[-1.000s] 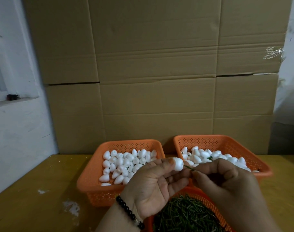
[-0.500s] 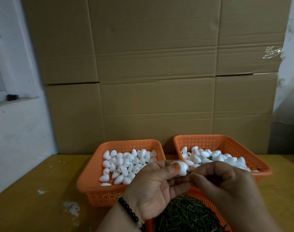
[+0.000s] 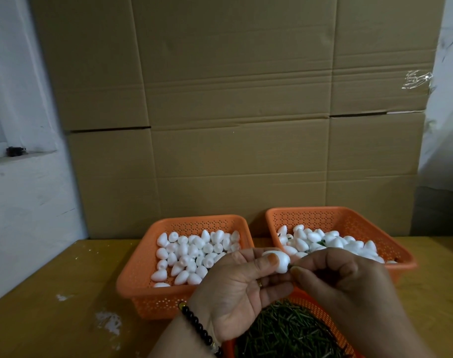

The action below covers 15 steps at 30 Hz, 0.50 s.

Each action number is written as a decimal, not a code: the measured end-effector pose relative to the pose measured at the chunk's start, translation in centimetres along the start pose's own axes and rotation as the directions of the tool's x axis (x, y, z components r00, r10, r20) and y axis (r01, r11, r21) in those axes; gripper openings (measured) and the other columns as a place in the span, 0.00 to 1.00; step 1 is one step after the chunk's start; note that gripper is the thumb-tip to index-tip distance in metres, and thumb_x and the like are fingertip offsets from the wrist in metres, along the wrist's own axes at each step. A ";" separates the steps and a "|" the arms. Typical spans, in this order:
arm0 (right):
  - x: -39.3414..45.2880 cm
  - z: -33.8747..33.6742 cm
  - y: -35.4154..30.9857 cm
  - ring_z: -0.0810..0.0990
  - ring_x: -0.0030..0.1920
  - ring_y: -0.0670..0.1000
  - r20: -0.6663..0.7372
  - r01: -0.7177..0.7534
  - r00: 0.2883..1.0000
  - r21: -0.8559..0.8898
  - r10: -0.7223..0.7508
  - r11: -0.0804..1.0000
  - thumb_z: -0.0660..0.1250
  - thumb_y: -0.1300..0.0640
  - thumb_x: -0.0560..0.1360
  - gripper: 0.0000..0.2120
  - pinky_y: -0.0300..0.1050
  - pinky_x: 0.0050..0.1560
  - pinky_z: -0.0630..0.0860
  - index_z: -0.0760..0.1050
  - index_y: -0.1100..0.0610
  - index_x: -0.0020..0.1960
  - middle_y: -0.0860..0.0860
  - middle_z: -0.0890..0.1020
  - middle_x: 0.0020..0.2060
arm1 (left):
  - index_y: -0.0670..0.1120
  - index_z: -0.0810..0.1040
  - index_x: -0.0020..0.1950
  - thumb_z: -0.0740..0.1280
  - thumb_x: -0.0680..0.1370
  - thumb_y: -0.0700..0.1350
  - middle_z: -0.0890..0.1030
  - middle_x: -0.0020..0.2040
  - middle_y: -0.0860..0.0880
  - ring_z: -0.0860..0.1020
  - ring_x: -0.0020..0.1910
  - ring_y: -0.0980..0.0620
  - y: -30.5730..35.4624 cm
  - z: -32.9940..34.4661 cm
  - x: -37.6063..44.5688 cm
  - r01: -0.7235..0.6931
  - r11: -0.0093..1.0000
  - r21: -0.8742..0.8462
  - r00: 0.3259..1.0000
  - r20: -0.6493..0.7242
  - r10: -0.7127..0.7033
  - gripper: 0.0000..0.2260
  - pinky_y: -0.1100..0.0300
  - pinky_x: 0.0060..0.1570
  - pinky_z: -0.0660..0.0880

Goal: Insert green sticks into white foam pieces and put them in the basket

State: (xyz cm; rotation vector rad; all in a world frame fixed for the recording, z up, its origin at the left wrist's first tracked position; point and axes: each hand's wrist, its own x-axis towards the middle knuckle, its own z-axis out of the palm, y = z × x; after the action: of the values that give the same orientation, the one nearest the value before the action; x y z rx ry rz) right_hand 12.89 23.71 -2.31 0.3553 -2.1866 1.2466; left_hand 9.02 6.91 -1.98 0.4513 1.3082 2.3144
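My left hand (image 3: 235, 288) pinches a white foam piece (image 3: 281, 262) between thumb and fingers, above the near basket. My right hand (image 3: 346, 285) pinches a green stick (image 3: 290, 266) whose tip sits in the foam; only a sliver of the stick shows. An orange basket at left (image 3: 132, 277) holds several plain white foam pieces. The orange basket at right (image 3: 401, 254) holds foam pieces with green sticks showing among them. A third orange basket (image 3: 321, 310) near me is full of loose green sticks (image 3: 284, 332).
The baskets stand on a yellow wooden table (image 3: 52, 293) with white paint marks. A wall of flattened cardboard (image 3: 233, 112) rises right behind the baskets. A white wall with a ledge (image 3: 19, 153) is at left.
The green stick has gone further into the foam piece; its visible length shrank as my right hand closed in on my left. Both hands dropped slightly.
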 end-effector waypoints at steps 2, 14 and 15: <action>0.0 0.0 0.0 0.82 0.31 0.39 -0.006 0.012 1.000 -0.011 -0.012 1.000 0.78 0.61 0.64 0.19 0.30 0.32 0.76 0.81 0.38 0.42 0.39 0.83 0.31 | 0.40 0.85 0.41 0.75 0.63 0.39 0.83 0.46 0.39 0.82 0.42 0.47 0.0 0.1 0.1 -0.002 1.000 0.009 1.000 -0.005 0.002 0.09 0.56 0.40 0.81; 0.1 -0.1 0.3 0.81 0.32 0.39 -0.002 0.056 0.998 -0.057 -0.056 0.997 0.79 0.62 0.64 0.16 0.31 0.32 0.75 0.81 0.42 0.32 0.39 0.83 0.30 | 0.40 0.84 0.42 0.74 0.65 0.38 0.82 0.44 0.39 0.82 0.41 0.47 -0.2 -0.2 0.2 0.004 1.000 0.024 1.000 -0.005 -0.004 0.07 0.57 0.36 0.81; 0.1 -0.1 0.3 0.81 0.32 0.39 0.000 0.055 0.998 -0.061 -0.055 0.997 0.79 0.62 0.64 0.16 0.30 0.32 0.75 0.80 0.42 0.33 0.39 0.83 0.30 | 0.40 0.84 0.42 0.74 0.65 0.38 0.82 0.44 0.39 0.82 0.41 0.47 -0.2 -0.3 0.2 0.005 1.000 0.025 1.000 0.000 -0.005 0.07 0.57 0.36 0.81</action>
State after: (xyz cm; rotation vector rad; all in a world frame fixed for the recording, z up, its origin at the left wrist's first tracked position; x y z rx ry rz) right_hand 12.64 23.93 -2.40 0.3866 -2.1931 1.1473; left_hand 8.81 6.92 -2.30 0.4557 1.3383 2.2969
